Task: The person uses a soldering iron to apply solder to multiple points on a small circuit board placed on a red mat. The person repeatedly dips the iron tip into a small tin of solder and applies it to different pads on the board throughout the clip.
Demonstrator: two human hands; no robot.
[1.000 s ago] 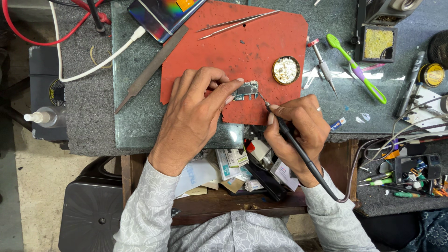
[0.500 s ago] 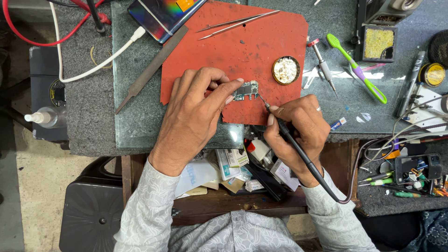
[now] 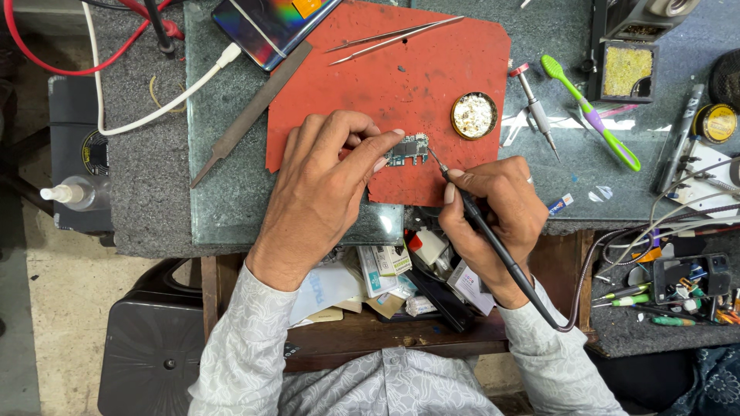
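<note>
Left hand (image 3: 327,185) pinching circuit board (image 3: 408,149); right hand (image 3: 497,212) around soldering iron (image 3: 493,240).

Grey stone-topped bench (image 3: 146,192) with a glass sheet (image 3: 231,200) on it; open wooden drawer (image 3: 362,331) below. Black stool (image 3: 150,350) stood on worn beige floor (image 3: 46,308). Even light.

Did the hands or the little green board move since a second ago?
Nothing visibly changed. The left hand still pins the small circuit board on the red mat, and the right hand still holds the soldering iron with its tip at the board's right edge. The tweezers, round tin and green toothbrush lie where they were.
</note>
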